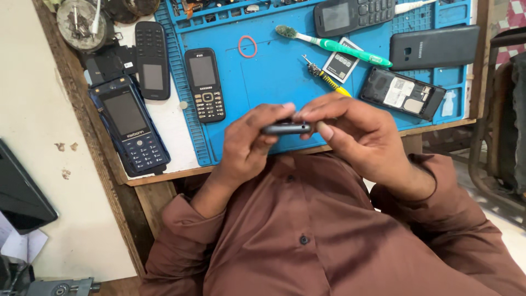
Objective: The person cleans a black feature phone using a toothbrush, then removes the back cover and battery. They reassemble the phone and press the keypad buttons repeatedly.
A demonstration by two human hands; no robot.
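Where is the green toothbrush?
In the head view the toothbrush lies on the blue mat, toward its upper right. It rests across a battery, above a small screwdriver and left of the open phone.

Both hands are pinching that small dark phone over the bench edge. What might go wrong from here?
1. The small dark phone is pinched only by the fingertips of the left hand and right hand, near the blue mat's front edge; a slip might drop it into the lap.
2. A jerk could knock the screwdriver just behind.
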